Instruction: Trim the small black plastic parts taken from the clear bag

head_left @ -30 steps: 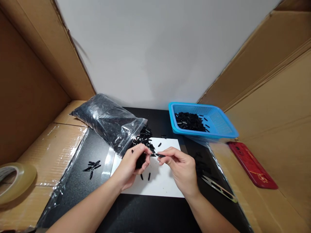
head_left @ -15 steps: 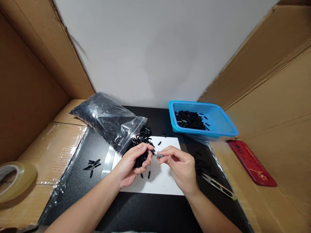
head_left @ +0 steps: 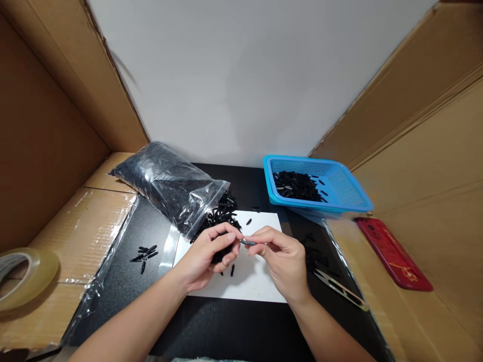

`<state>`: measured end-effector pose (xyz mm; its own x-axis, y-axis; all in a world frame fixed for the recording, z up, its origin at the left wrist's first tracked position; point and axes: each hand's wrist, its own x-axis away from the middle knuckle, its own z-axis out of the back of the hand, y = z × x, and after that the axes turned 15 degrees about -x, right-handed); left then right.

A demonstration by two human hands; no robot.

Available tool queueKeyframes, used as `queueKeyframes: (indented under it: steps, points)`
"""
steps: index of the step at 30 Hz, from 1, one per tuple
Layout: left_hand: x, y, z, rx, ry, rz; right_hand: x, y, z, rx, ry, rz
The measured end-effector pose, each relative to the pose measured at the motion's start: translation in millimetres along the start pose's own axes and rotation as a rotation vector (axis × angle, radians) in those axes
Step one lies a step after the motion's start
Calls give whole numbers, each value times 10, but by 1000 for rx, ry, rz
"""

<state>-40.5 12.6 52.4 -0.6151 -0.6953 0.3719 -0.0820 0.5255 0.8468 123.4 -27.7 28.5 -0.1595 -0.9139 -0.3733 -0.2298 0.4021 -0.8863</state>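
Two hands meet over the white sheet (head_left: 260, 281) on the black worktop (head_left: 226, 332). Head view: my left hand (head_left: 206, 256) is curled shut round a bunch of small black pieces (head_left: 221, 254); my right hand (head_left: 281, 259) pinches one slim black piece (head_left: 248, 243) btwn thumb & forefinger, its tip touching the left fingertips (head_left: 236, 241). Plastic bag (head_left: 169, 186) of same pieces lies just behind, spilling some. Blue basket (head_left: 339, 193) w/ more sits far right; snips (head_left: 341, 289) near my right wrist.
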Motion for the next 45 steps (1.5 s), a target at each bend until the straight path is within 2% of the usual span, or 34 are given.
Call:
queueKeyframes:
  steps: [5, 10, 13, 19, 24, 29, 31, 34, 40, 42, 45]
  points:
    - [10, -57, -14, -134, -6, -53, -27, -31, 4, 146, -75, 92]
    - [-7, -106, -7, -239, 102, -150, -18, -56, -48, 344, -23, 238]
    - [-19, -139, 9, -317, 161, -189, 1, -74, -74, 430, -75, 318]
    - [-2, -124, 18, -557, 232, -266, -3, -86, -62, 525, -150, 303]
    - [31, -74, 33, -939, 312, -470, -2, -65, -47, 570, -177, 319]
    - [35, -28, 87, -1134, 253, -566, -36, -76, -6, 556, -246, 186]
    - [40, -2, 97, -1119, 222, -551, -52, -82, 7, 534, -275, 156]
    - [49, 21, 87, -1027, 199, -484, -59, -83, 0, 520, -275, 192]
    - [23, -49, 50, -532, 100, -220, -40, -82, -40, 496, -199, 277]
    - [10, -69, 54, -412, 76, -191, -31, -87, -31, 454, -180, 272]
    - [0, -67, 64, -342, 85, -197, -10, -80, 6, 373, -148, 246]
